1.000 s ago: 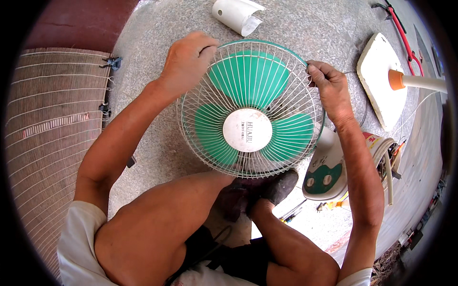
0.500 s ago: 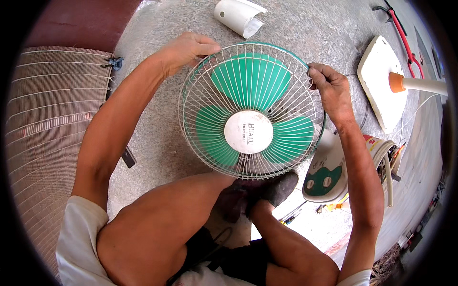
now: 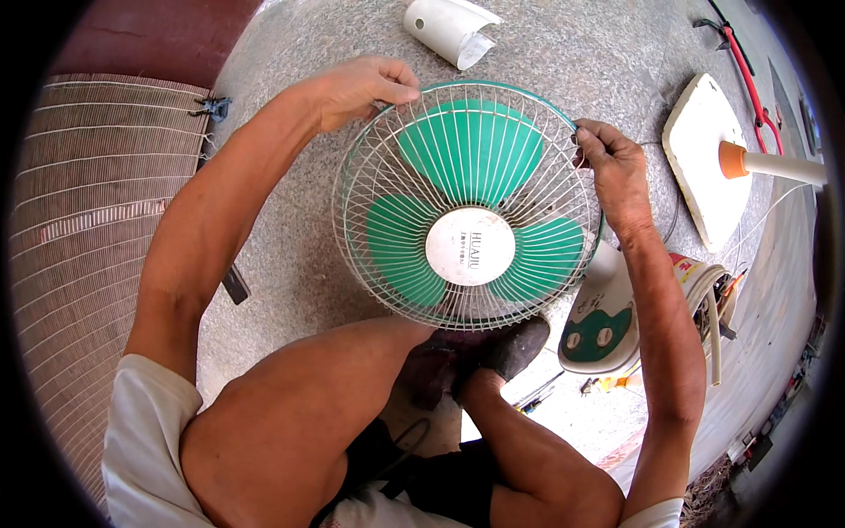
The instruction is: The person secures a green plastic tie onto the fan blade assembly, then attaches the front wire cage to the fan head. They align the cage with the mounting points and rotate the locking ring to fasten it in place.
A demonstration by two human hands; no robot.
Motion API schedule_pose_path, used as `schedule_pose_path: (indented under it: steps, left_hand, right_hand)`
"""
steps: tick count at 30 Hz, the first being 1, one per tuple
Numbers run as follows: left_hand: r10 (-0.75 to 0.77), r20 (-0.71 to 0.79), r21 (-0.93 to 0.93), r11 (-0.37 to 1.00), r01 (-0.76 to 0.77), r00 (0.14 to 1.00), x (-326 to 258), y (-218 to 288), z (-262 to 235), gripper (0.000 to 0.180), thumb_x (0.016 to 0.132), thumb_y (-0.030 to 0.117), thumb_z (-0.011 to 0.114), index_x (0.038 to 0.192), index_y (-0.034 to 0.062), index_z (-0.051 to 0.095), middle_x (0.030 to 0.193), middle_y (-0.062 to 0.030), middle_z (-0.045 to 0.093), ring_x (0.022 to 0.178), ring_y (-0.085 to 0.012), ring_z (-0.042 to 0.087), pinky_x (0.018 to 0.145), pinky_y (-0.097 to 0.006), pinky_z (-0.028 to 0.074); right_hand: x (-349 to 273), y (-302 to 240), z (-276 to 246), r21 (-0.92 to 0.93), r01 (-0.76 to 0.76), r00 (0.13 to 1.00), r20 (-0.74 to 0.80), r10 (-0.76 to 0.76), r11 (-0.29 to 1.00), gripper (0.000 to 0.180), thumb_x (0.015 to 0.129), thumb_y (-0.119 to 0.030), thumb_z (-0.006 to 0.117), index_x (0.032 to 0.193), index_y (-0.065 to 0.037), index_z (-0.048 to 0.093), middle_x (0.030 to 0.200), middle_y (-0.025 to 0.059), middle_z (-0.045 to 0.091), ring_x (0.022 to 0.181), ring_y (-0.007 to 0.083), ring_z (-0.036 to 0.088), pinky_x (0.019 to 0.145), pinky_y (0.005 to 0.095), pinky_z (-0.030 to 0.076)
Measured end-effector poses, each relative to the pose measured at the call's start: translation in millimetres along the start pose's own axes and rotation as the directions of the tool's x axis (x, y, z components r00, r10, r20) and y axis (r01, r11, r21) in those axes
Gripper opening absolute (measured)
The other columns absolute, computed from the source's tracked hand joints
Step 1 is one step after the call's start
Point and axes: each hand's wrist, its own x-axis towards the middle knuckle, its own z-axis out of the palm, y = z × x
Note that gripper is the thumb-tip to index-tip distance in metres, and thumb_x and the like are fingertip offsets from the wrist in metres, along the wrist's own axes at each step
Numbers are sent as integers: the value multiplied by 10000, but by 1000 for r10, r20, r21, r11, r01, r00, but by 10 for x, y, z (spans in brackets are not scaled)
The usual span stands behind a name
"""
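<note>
In front of me stands a fan head with a round wire guard (image 3: 482,84), green blades (image 3: 475,150) behind the wires and a white round centre cap (image 3: 471,246). My left hand (image 3: 374,88) is closed at the guard's upper left rim, thumb and fingers pinching the edge. At the upper right, my right hand (image 3: 616,172) grips the rim between thumb and curled fingers, some hidden behind it. Below that hand is the white fan base (image 3: 620,286) with a green panel (image 3: 603,339) and two pale knobs.
A white bucket (image 3: 700,268) of tools stands beyond my right forearm. Further right lies a white square stand (image 3: 704,167) with a pole. A curved white cover (image 3: 449,31) lies at the far side; a slatted mat (image 3: 106,264) is on the left. My shoe (image 3: 519,343) is below the guard.
My left hand has shifted slightly right along the rim, its thumb now over the edge. The guard and cap sit a little further right in view; my right hand keeps its grip.
</note>
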Motion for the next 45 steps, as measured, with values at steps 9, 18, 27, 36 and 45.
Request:
schedule_pose_path:
  steps: [9, 18, 27, 36, 45]
  left_hand:
    - [269, -160, 354, 914, -199, 950, -85, -36, 117, 175, 892, 189, 631, 944, 32, 686, 833, 3, 639, 782, -85, 575, 716, -260, 470]
    - [371, -362, 515, 844, -148, 855, -174, -180, 254, 237, 912, 198, 618, 879, -26, 688, 811, -48, 645, 758, -127, 592, 732, -282, 474]
    - [299, -457, 293, 940, -176, 837, -231, -340, 312, 263, 935, 237, 602, 904, -12, 680, 782, -19, 629, 729, -101, 551, 690, -284, 455]
    - [162, -452, 181, 980, -88, 877, -368, -282, 299, 273, 965, 245, 576, 933, 1, 693, 846, 28, 638, 786, -68, 549, 730, -246, 446]
    - [109, -263, 81, 993, -91, 959, -293, -321, 82, 252, 949, 275, 600, 970, 42, 691, 853, 22, 640, 758, -68, 548, 704, -236, 450]
  right_hand:
    - [-44, -10, -6, -68, 70, 997, -18, -72, 995, 260, 950, -190, 616, 1075, 28, 684, 806, 40, 639, 710, 103, 540, 676, 246, 471]
    - [-253, 98, -102, -133, 13, 999, -46, -19, 991, 284, 974, -224, 592, 1087, 21, 680, 812, 62, 652, 727, 111, 574, 694, 254, 494]
    - [-411, 211, -170, -242, 130, 981, -106, -160, 961, 206, 946, -121, 611, 1086, 12, 684, 802, 95, 695, 687, 119, 632, 672, 259, 524]
    - [-589, 273, -181, -274, 101, 982, -130, -140, 957, 237, 941, -121, 610, 1124, 22, 659, 902, 163, 711, 769, 183, 684, 721, 293, 537]
    - [-504, 192, -159, -289, 67, 986, -124, -107, 955, 192, 919, -110, 609, 1053, 9, 676, 794, 184, 684, 677, 217, 672, 649, 315, 520]
